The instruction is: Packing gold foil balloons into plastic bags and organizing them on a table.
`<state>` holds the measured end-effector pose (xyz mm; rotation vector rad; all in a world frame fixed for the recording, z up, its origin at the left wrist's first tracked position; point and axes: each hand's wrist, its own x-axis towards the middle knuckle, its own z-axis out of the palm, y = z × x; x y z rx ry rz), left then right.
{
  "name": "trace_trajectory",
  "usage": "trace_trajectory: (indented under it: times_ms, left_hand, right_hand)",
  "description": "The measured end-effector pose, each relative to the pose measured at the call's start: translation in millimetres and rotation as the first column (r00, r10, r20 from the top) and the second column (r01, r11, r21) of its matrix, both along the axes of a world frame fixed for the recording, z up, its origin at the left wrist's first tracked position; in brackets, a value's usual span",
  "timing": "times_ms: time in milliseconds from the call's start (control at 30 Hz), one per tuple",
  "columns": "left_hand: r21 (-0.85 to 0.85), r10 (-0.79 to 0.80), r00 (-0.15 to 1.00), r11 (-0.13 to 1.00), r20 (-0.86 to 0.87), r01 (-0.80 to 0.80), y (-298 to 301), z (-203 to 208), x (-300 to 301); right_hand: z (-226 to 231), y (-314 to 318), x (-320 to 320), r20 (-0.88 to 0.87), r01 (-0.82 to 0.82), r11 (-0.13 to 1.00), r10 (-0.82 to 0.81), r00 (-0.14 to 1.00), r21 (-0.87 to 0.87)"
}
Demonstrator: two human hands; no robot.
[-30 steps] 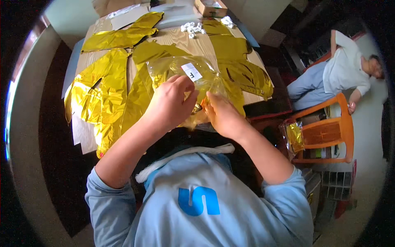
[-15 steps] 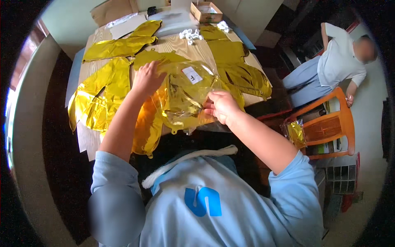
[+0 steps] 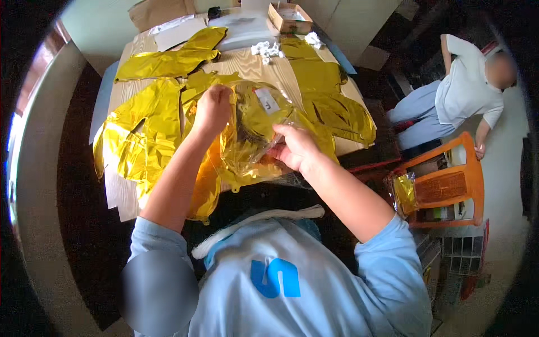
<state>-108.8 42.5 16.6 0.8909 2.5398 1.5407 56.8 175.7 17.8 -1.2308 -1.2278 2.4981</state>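
- Clutching gold foil (image 3: pixel 227 132) in the left hand (image 3: pixel 213 109), beside the clear bag (image 3: pixel 255 126).
- Holding the clear bag over the desk (image 3: pixel 275 73) in the right hand (image 3: pixel 297 147), with gold visible through it.
- Behind: box (image 3: pixel 292 26) with pale contents (image 3: pixel 290 14).
- By the chair (image 3: pixel 443 189): clear packet (image 3: pixel 405 191) of gold foil.

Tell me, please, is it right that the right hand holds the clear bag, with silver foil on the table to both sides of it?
Not quite: the head view shows gold foil, not silver, on the table to both sides; the right hand does hold the clear bag.
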Motion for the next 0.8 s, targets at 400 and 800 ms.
trace_trajectory:
  times_ms: [400, 800]
  left_hand:
    - [0.504, -0.381, 0.434, 0.837, 0.816, -0.214, -14, -6, -21]
    - [0.559, -0.202, 0.709, 0.767, 0.676, -0.315, -4, 8, 4]
  right_hand:
    - [48, 12, -9, 0.012, -0.163, 0.849, 0.181, 0.983, 0.503]
    - [163, 48, -7, 0.567, -0.546, -0.219, 0.539, 0.623, 0.809]
